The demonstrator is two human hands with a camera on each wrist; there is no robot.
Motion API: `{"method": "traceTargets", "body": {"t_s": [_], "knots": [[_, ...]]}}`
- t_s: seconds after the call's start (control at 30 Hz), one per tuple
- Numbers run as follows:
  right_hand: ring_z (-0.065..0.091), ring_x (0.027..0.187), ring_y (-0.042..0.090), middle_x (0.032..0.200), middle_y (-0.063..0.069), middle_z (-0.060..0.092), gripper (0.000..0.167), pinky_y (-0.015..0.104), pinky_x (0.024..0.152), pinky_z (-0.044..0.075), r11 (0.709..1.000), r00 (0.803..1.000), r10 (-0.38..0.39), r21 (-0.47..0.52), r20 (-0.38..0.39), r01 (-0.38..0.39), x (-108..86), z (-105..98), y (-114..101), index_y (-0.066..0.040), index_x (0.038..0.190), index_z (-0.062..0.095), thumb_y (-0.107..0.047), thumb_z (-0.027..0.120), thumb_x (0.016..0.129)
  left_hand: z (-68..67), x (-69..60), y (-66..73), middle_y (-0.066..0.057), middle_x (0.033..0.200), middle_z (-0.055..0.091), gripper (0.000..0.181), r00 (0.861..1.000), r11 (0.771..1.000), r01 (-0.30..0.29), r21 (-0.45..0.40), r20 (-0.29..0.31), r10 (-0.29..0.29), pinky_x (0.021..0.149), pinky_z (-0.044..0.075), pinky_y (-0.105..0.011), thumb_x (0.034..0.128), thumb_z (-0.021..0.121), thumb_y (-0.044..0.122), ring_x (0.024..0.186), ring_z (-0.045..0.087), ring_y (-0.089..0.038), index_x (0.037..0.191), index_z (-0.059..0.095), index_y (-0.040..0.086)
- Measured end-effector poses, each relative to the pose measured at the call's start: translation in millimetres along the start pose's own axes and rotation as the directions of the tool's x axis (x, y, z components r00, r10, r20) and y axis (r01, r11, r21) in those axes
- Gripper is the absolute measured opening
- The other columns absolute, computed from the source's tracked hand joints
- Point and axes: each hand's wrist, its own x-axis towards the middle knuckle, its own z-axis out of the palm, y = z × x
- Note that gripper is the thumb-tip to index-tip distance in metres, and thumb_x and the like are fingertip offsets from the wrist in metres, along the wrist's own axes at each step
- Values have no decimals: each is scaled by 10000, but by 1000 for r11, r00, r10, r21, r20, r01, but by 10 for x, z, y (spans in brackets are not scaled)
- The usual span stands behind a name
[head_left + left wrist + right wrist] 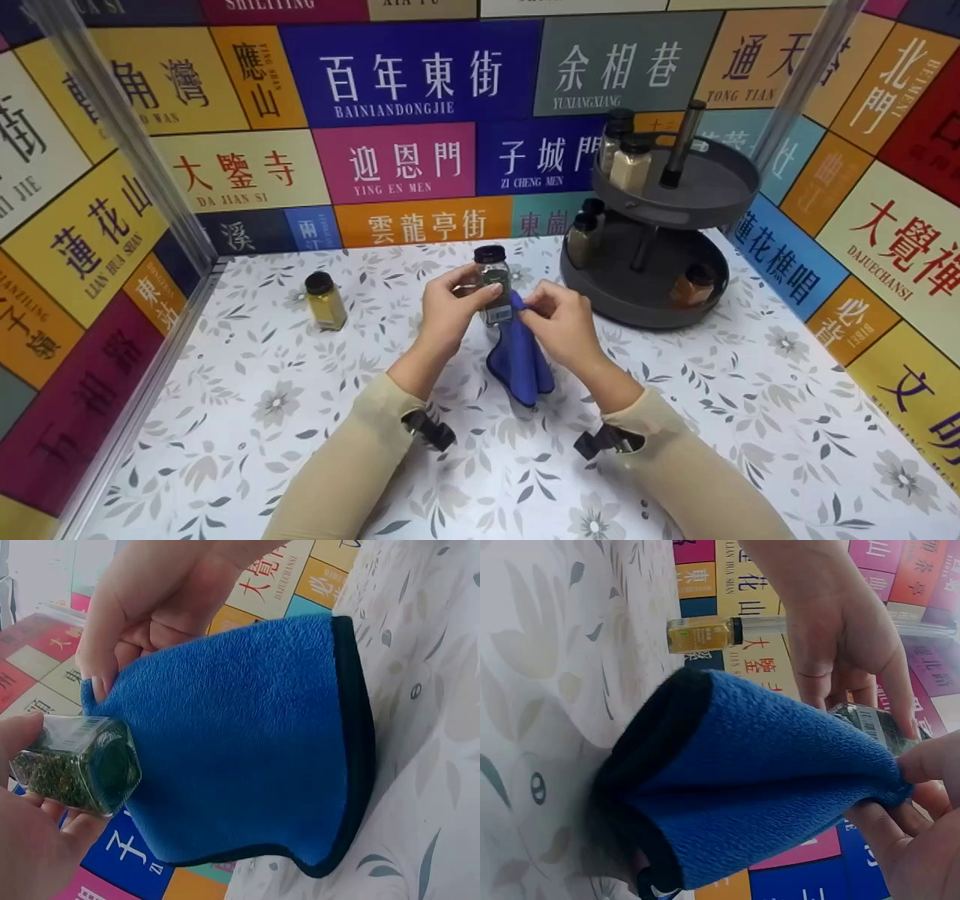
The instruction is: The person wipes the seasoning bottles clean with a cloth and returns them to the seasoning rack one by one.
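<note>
My left hand (448,306) grips a clear glass spice jar (494,289) with a black lid, held upright above the table. Green dried herbs show through its glass in the left wrist view, where the jar (79,765) lies across the picture. Beside it, my right hand (561,319) pinches the top of a blue cloth (525,360) with dark edging. The cloth (772,780) hangs in folds from the fingers, close against the jar. In the right wrist view the cloth hides part of the jar (870,724).
A jar of yellow spice (325,304) with a black lid stands on the table to the left. At the back right is a dark two-tier round rack (652,315), with several jars on its tiers. Signboard-patterned walls enclose the flower-patterned tabletop (247,465).
</note>
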Motion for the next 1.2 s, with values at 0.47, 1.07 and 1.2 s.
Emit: {"method": "traceTargets", "body": {"t_s": [0.47,1.07,1.2], "knots": [[702,761,74,827,-64,751,66,205,657,563,985,964,51,174,-260,-5,240,-523,-95,51,915,701,50,762,891,-82,186,-576,-95,1006,751,425,994,938,97,333,15,-108,894,596,-312,674,910,-2,941,727,-210,1061,738,40],[695,764,88,846,15,748,65,216,651,550,976,974,65,215,-216,-18,237,-530,-150,41,915,694,87,732,887,-255,282,-774,-169,1268,714,791,932,950,-58,307,357,-59,1045,489,-304,650,586,-173,1112,637,-210,1421,618,2],[695,771,103,834,-36,738,65,224,648,560,976,978,72,215,-198,-28,221,-530,-149,49,932,688,84,729,895,-243,266,-771,-119,1096,728,601,944,950,-9,311,316,-94,945,537,-286,652,711,-144,990,666,-188,1237,692,-8]]}}
